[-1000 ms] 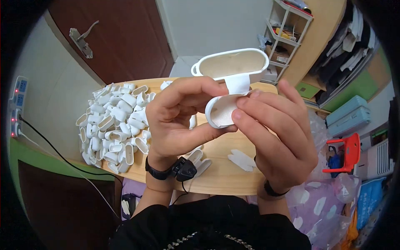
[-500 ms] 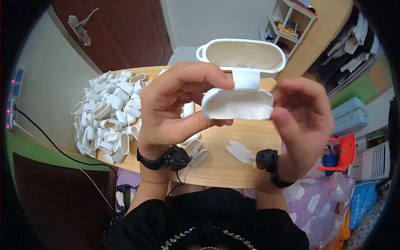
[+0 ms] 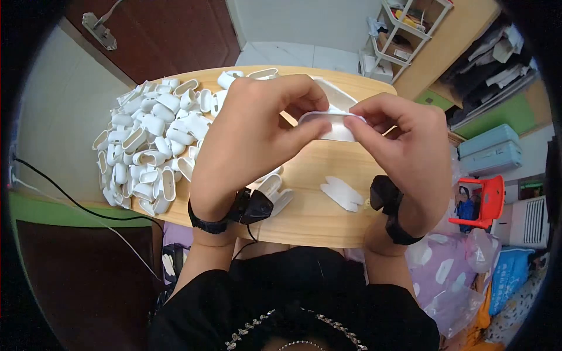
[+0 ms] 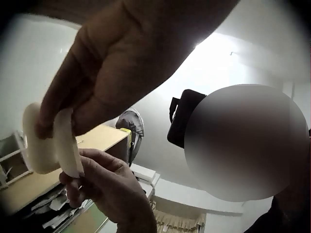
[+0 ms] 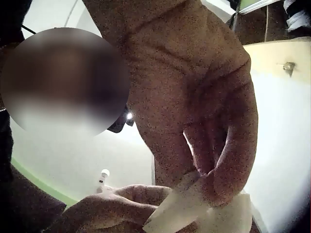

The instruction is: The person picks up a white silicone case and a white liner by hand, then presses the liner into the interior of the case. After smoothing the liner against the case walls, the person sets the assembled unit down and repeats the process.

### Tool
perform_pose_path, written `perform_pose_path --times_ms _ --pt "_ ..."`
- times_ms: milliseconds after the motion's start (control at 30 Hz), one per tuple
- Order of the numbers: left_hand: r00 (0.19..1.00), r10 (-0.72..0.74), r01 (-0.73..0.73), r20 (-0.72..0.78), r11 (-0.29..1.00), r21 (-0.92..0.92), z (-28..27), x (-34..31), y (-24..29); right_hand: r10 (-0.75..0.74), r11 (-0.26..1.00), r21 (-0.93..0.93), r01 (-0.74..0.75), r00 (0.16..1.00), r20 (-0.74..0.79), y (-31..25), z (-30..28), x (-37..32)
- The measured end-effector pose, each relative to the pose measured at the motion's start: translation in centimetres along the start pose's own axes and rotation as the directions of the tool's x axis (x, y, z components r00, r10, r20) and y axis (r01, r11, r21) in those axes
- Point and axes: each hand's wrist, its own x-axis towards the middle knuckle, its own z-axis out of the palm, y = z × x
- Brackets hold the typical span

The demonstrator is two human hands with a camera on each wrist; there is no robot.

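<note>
In front of the chest, both hands hold up a hinged white earbud case cover (image 3: 339, 130), its two hollow halves folded apart. My left hand (image 3: 257, 126) pinches the near half at its left end, thumb on the rim. The right hand (image 3: 413, 140) pinches the same half at its right end between thumb and fingers. Seen from the left wrist, the two halves of the cover (image 4: 66, 145) stand side by side, fingers at both ends. The far half is partly hidden behind the hands in the head view.
A big heap of similar white covers (image 3: 152, 131) covers the left of the wooden table (image 3: 310, 219). White thin strips (image 3: 339, 194) lie near the right wrist, and another open cover (image 3: 272, 190) beside the left. A red stool (image 3: 483, 202) stands off to the right.
The right hand first worked inside the near half, moved off its right end, and now pinches it. The cover has come down and tilted, its near half now seen more edge-on.
</note>
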Motion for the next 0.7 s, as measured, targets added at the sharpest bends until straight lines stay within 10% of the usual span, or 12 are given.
perform_pose_path --times_ms 133,700 --pt "0.994 0.103 -0.11 0.043 0.97 0.218 0.1 0.2 -0.7 -0.186 0.971 -0.142 0.19 0.982 0.039 1.1 0.4 0.4" --pt "0.976 0.219 -0.219 -0.01 0.975 -0.032 -2.3 -0.9 1.1 -0.241 0.969 0.05 0.242 0.97 -0.025 0.2 0.1 0.4"
